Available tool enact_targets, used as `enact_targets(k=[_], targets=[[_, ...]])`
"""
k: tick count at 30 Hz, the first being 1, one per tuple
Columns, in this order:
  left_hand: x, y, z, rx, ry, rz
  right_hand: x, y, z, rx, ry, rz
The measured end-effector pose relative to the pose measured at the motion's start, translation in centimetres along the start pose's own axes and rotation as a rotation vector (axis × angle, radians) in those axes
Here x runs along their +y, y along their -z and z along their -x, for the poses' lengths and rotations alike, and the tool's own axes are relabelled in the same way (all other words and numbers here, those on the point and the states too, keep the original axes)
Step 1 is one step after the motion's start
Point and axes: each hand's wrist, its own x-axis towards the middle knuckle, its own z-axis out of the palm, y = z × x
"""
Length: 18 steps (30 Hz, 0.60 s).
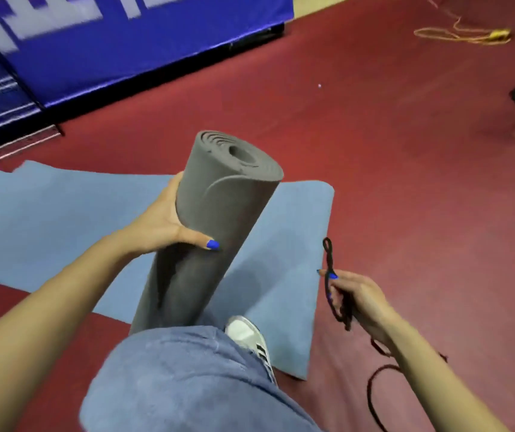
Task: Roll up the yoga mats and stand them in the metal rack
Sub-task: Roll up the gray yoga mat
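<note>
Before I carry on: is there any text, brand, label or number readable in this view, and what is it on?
Blue banner: large white characters, cut off by the frame and motion-blurred, not readable.
Shoe: black stripes only, no readable brand name.
Rolled grey yoga mat, held by the left hand: no print.
Blue yoga mat: no print visible.
Black cord in the right hand: no tag.

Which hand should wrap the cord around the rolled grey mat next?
Probably the right hand: it already pinches the dark cord, while the left hand has its grip around the grey mat.
</note>
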Motion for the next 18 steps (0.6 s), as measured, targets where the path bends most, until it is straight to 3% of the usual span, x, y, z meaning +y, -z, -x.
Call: enact_targets(k=[4, 10, 15, 18], targets=[[-2.5, 4.8, 6.0, 0.223, -0.038, 0.097, -9.4, -11.1, -0.3, -0.241, 0.197, 0.110], [-5.6, 7.5, 13.1, 0.486, -0.050, 0.207, -18.2, -23.7, 5.2, -0.527, 0.452, 0.226], [-7.8, 8.9, 16.1, 0.708, -0.060, 0.249, -21.8, -30.3, 10.6, -1.059, 0.405, 0.389], [-9.1, 9.5, 16.6, 0.825, -0.027, 0.241, -22.4, -34.8, 12.5, -1.158, 0.438, 0.687]])
